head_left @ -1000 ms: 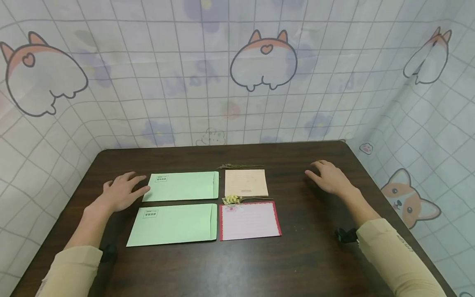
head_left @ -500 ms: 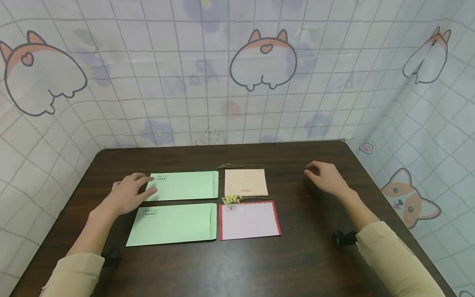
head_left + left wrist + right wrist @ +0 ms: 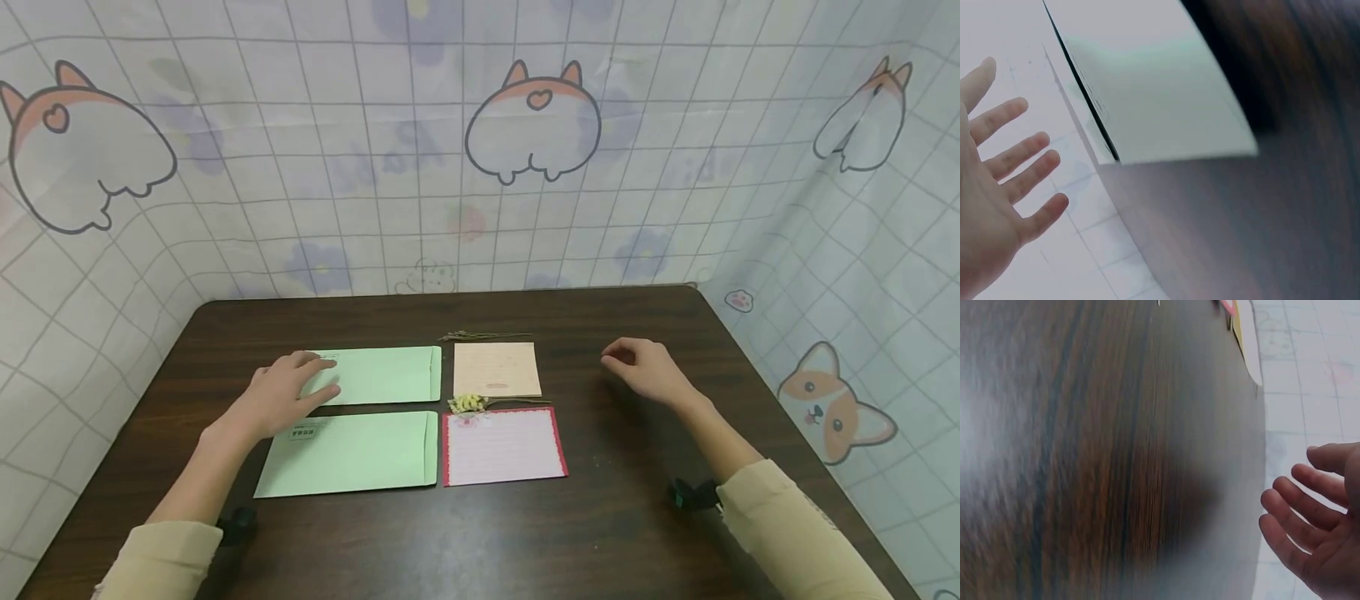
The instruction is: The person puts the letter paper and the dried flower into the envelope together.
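Over the left end of the far green envelope (image 3: 390, 375) hovers my left hand (image 3: 281, 400), its fingers spread and holding nothing. In the left wrist view its fingers (image 3: 1022, 156) are apart from the paper. The near green envelope (image 3: 360, 454) lies flat just in front of the far one. My right hand (image 3: 648, 371) is over the table to the right of the papers, with loosely bent fingers and nothing in them. Nearest to it lies a tan sheet of note paper (image 3: 497, 368). A pink, red-bordered letter sheet (image 3: 506, 450) lies nearer the front.
A dried yellow flower (image 3: 468, 403) lies between the two sheets. A thin dried sprig (image 3: 483, 336) rests behind the tan sheet. The dark wooden table (image 3: 510, 542) meets a patterned cloth wall (image 3: 480, 167) at its back edge.
My left hand has moved to the right, from beside the far envelope to over its left end. My right hand has shifted slightly left and toward the front, its fingers more bent.
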{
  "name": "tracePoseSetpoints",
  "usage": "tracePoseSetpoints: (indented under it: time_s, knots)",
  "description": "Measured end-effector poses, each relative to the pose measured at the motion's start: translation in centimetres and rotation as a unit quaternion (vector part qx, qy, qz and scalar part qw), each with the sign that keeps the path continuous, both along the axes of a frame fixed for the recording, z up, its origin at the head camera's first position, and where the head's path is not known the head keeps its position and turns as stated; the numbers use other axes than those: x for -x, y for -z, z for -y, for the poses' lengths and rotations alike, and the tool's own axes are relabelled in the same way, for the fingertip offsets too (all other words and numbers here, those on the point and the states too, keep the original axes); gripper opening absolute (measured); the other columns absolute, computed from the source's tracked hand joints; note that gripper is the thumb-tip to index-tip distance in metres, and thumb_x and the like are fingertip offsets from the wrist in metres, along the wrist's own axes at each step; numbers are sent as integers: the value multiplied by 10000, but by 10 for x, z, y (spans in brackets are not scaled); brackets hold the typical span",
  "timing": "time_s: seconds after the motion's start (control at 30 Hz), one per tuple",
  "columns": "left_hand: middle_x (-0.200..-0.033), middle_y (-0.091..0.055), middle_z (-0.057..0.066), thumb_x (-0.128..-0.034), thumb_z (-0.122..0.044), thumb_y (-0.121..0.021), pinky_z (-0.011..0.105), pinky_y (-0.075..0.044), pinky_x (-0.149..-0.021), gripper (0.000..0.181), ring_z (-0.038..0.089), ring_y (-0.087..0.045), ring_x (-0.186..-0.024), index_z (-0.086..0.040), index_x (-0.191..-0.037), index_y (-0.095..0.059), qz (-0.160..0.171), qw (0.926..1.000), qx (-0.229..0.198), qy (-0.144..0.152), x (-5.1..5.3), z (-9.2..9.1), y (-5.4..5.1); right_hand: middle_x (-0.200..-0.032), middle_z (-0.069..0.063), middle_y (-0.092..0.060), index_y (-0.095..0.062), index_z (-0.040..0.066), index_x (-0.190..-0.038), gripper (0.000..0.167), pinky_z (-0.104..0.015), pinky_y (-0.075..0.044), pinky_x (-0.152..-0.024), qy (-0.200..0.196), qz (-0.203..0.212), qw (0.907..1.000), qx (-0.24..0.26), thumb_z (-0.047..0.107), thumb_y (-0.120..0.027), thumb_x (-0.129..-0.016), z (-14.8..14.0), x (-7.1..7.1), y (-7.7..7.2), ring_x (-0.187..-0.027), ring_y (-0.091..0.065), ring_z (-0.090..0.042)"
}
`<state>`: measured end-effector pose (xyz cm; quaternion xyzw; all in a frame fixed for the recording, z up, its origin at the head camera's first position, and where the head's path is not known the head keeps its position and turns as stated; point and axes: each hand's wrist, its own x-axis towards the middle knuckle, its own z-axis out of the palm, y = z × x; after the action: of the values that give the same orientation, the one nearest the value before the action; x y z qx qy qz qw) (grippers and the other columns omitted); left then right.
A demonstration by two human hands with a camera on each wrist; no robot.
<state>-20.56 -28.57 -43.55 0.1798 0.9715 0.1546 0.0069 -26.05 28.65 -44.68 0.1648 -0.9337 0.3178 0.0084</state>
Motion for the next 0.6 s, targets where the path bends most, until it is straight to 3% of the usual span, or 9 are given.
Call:
tracePoseSetpoints:
  time_s: [0.23,0.6]
  knots:
    - [-1464,-483,254,-1043,-473,-575,745,-335,-956,580,477,-440,-1339,-71,-1462,-568,-99,9998,7,164,-3,-15,-2,-1027,-57,-724,-731,33,-1132,225,-426,-520,-791,-160,150,9998,29,216,-639,-1037,16,-8,-1,-918,-657,-226]
    - [-1449,-501,226,-1033,-440,-611,734,-338,-986,545,426,-469,-1339,-97,-1455,-577,-185,9991,-169,343,-15,-37,-4,-942,6,-701,-738,80,-1056,125,-384,-517,-751,-487,313,9983,-1,175,-675,-1005,43,-19,-3,-851,-633,-169]
